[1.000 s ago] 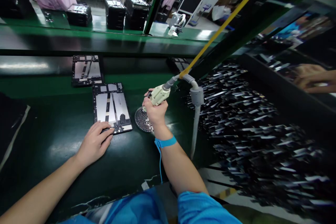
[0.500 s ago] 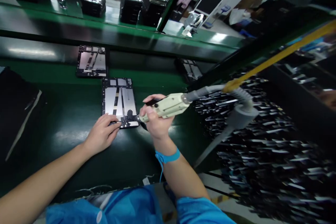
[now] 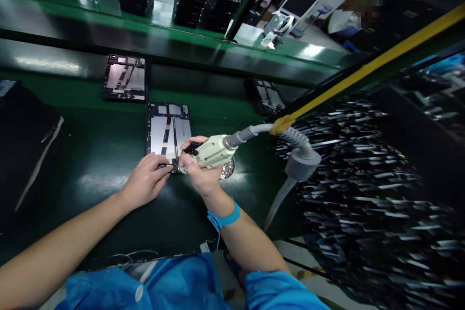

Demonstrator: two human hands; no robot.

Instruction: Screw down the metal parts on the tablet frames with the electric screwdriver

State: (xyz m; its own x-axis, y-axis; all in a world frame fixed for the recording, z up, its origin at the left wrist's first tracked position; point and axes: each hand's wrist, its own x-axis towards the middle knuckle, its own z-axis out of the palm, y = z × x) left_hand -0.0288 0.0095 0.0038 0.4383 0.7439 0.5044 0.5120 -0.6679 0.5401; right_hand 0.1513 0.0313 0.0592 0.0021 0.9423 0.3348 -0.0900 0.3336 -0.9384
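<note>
An opened tablet (image 3: 158,138) with silver inner plates and a dark ribbon cable lies on the green bench in front of me. My left hand (image 3: 147,179) is closed at its lower left edge, fingertips pressed together on that corner. In my right hand (image 3: 203,174) I grip a pale green electric screwdriver (image 3: 214,151), tilted, its nose at the tablet's lower edge. The bit's tip is hidden by my fingers. Partly behind the right hand is a round dish of small screws (image 3: 228,168). A blue strap (image 3: 227,215) circles my right wrist.
Another opened tablet (image 3: 125,77) lies behind, and more parts (image 3: 267,97) sit at the back right. A grey cable (image 3: 261,128) hangs from a yellow strap (image 3: 337,89). Dense dark parts (image 3: 363,203) fill the right side; a black-covered bulk (image 3: 29,140) stands left.
My right hand has brought the screwdriver left along the tablet's lower edge, nearer my left hand. The screw dish now shows beside it. The left hand keeps its place on the tablet.
</note>
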